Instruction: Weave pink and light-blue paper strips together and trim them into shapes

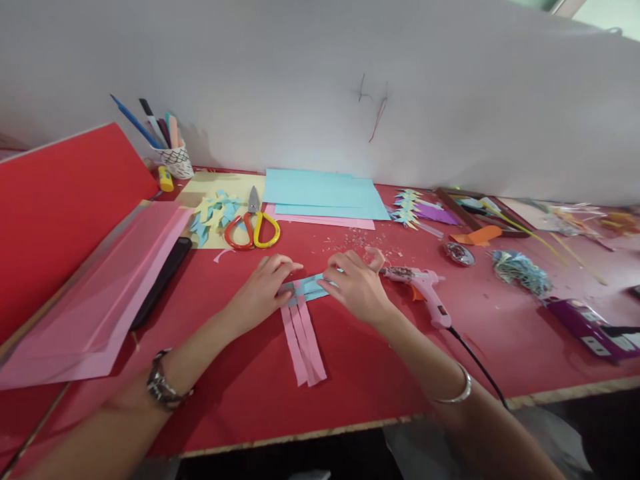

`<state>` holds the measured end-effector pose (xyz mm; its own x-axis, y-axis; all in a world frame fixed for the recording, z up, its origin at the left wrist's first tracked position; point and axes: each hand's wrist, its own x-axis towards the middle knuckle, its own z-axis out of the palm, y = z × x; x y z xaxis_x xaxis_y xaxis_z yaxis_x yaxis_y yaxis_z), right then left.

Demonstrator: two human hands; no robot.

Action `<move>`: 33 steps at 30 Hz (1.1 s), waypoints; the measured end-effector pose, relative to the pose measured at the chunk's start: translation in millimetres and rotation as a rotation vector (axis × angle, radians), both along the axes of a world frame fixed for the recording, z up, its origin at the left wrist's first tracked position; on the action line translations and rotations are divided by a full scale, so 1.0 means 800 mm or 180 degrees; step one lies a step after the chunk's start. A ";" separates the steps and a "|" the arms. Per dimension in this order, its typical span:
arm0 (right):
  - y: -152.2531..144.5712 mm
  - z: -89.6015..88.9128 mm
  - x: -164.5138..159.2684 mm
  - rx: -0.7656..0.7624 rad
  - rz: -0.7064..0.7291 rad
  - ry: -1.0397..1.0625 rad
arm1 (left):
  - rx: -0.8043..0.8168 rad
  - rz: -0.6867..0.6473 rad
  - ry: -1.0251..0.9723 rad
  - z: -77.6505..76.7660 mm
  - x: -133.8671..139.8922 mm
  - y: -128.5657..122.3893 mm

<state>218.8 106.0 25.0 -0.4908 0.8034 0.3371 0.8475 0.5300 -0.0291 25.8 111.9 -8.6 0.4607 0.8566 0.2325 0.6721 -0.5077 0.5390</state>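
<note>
Pink paper strips (304, 343) lie on the red table and cross light blue paper strips (313, 287) at their upper end. My left hand (265, 287) is at the left end of the blue strips, its thumb and fingers closed on the paper near the crossing. At the right end, my right hand (356, 283) pinches the blue strips between thumb and fingers. Just right of that hand lies a pink glue gun (423, 287) with a black cord. Scissors (253, 223) with red and yellow handles rest beyond my left hand.
Blue paper sheets (320, 190) and cut paper pieces (215, 213) lie at the back. Pink sheets (110, 287) and a red board (65, 207) stand left, by a pen cup (175, 160). A yarn bundle (521, 271), a brown tray (450, 200) and a purple device (590, 327) sit right.
</note>
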 end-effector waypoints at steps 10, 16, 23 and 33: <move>-0.007 -0.007 -0.012 -0.0691 0.0016 0.0962 | -0.0339 -0.0260 0.0060 0.011 0.012 -0.009; 0.007 0.009 0.004 -0.0621 -0.0015 0.0628 | -0.0391 0.0093 0.0238 0.011 0.009 -0.008; 0.007 0.071 0.086 -0.1665 -0.2827 -0.0790 | -0.0430 0.0439 0.0601 0.022 0.010 -0.011; 0.007 0.065 0.153 -0.2767 -0.2106 -0.0894 | -0.0699 0.1121 0.0687 0.032 0.011 -0.014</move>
<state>341.1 111.5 76.9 0.1482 0.8419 -0.5189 0.9889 -0.1330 0.0667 34.6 100.5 17.1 0.1508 0.9877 -0.0410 0.8916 -0.1179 0.4372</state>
